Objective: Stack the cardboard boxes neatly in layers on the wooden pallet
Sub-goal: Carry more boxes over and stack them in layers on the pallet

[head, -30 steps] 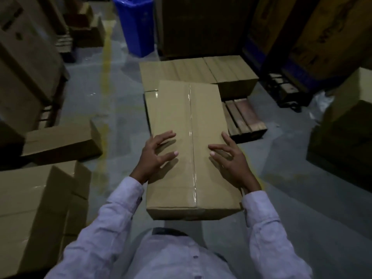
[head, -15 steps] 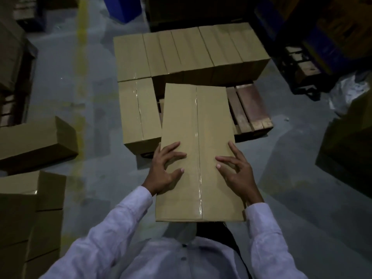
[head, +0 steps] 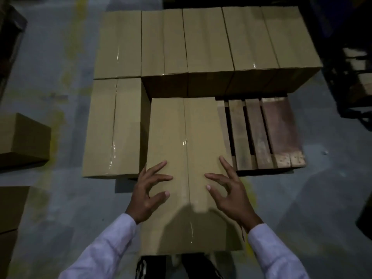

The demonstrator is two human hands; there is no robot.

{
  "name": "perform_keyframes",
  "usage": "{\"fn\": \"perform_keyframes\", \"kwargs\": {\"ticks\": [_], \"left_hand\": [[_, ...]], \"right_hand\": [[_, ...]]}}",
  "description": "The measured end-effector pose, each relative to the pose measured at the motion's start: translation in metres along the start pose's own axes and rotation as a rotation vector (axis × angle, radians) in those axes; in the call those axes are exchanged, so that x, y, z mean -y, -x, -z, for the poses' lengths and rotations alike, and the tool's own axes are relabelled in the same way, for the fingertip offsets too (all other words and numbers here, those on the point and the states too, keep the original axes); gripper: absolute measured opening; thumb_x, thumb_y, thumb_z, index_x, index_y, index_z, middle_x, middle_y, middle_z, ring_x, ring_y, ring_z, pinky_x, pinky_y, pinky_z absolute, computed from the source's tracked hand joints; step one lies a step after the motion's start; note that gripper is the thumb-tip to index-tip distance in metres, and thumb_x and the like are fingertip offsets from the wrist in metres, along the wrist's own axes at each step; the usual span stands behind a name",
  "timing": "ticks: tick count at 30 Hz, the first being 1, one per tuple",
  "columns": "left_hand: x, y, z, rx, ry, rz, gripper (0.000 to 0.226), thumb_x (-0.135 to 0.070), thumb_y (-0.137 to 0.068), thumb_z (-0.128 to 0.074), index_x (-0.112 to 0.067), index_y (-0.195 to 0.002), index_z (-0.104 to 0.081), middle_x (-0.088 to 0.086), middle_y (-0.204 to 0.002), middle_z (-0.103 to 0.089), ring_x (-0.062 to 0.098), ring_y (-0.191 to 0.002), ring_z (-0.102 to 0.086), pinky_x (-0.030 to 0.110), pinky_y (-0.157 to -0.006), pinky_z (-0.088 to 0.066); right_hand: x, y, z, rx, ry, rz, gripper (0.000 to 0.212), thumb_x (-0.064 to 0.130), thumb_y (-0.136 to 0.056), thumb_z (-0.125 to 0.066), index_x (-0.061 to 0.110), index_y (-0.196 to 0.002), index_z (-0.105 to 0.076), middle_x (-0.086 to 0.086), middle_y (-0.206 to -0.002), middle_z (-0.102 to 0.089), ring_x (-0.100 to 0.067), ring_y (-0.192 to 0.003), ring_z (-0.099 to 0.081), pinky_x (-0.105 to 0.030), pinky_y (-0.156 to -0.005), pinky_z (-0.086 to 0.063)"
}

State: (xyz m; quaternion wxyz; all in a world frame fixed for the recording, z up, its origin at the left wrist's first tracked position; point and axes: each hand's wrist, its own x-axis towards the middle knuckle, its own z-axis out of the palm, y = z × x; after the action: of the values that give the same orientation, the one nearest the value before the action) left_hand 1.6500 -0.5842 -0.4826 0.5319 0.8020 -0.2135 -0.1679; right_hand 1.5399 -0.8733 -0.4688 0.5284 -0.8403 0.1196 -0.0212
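A long taped cardboard box (head: pixel 187 137) lies lengthwise in front of me, its far end over the wooden pallet (head: pixel 271 133) and its near end above my feet. My left hand (head: pixel 149 190) and my right hand (head: pixel 227 192) rest on its top with fingers spread, one on each side of the tape seam. A row of several boxes (head: pixel 207 47) fills the back of the pallet. Another box (head: pixel 112 127) lies along its left side. Bare slats show at the front right.
Loose cardboard boxes (head: pixel 22 137) stand on the grey floor at the left, with more boxes (head: pixel 10 210) below them. A dark pallet stack (head: pixel 356 77) sits at the right edge. A worn yellow floor line (head: pixel 74 37) runs left of the pallet.
I have come closer to the pallet. The box has moved forward and down, so its far end is now over the pallet beside the left box. Both hands stay on its top.
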Motion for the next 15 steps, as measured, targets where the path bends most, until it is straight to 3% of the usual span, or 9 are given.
{"fn": "perform_keyframes", "kwargs": {"ticks": [5,7,12,15], "left_hand": [[0.089,-0.061,-0.010,-0.060,-0.027,0.008,0.036,-0.028,-0.082,-0.080,-0.020,-0.118,-0.078,-0.006,-0.161,-0.053,0.017,-0.148,-0.047,0.075,-0.118,-0.028],[0.116,-0.084,-0.006,-0.073,-0.038,-0.006,0.038,-0.031,-0.083,-0.078,-0.017,-0.117,-0.078,-0.004,-0.160,-0.053,0.017,-0.148,-0.050,0.072,-0.122,-0.022],[0.151,-0.133,0.016,-0.076,-0.120,-0.007,0.035,-0.023,-0.083,-0.080,-0.016,-0.117,-0.079,-0.004,-0.162,-0.052,0.020,-0.151,-0.046,0.057,-0.132,-0.010],[0.162,-0.137,0.023,-0.132,-0.215,0.156,0.030,-0.018,-0.087,-0.082,-0.023,-0.117,-0.079,-0.010,-0.160,-0.052,0.023,-0.158,-0.034,0.043,-0.131,-0.022]], "right_hand": [[-0.075,-0.082,-0.043,0.051,0.036,0.037,0.032,0.020,-0.097,-0.080,0.031,-0.127,-0.078,0.015,-0.173,-0.031,-0.007,-0.159,-0.030,-0.057,-0.121,-0.043],[-0.098,-0.113,-0.060,0.057,0.047,0.062,0.032,0.017,-0.097,-0.080,0.028,-0.127,-0.078,0.013,-0.173,-0.033,-0.007,-0.158,-0.032,-0.056,-0.122,-0.041],[-0.132,-0.168,-0.090,0.049,0.069,0.121,0.032,0.019,-0.098,-0.080,0.025,-0.130,-0.077,0.009,-0.172,-0.036,-0.010,-0.157,-0.035,-0.047,-0.125,-0.039],[-0.153,-0.189,-0.110,0.122,0.175,0.107,0.038,0.028,-0.097,-0.082,0.031,-0.134,-0.075,0.012,-0.174,-0.030,-0.009,-0.159,-0.031,-0.043,-0.126,-0.035]]}}
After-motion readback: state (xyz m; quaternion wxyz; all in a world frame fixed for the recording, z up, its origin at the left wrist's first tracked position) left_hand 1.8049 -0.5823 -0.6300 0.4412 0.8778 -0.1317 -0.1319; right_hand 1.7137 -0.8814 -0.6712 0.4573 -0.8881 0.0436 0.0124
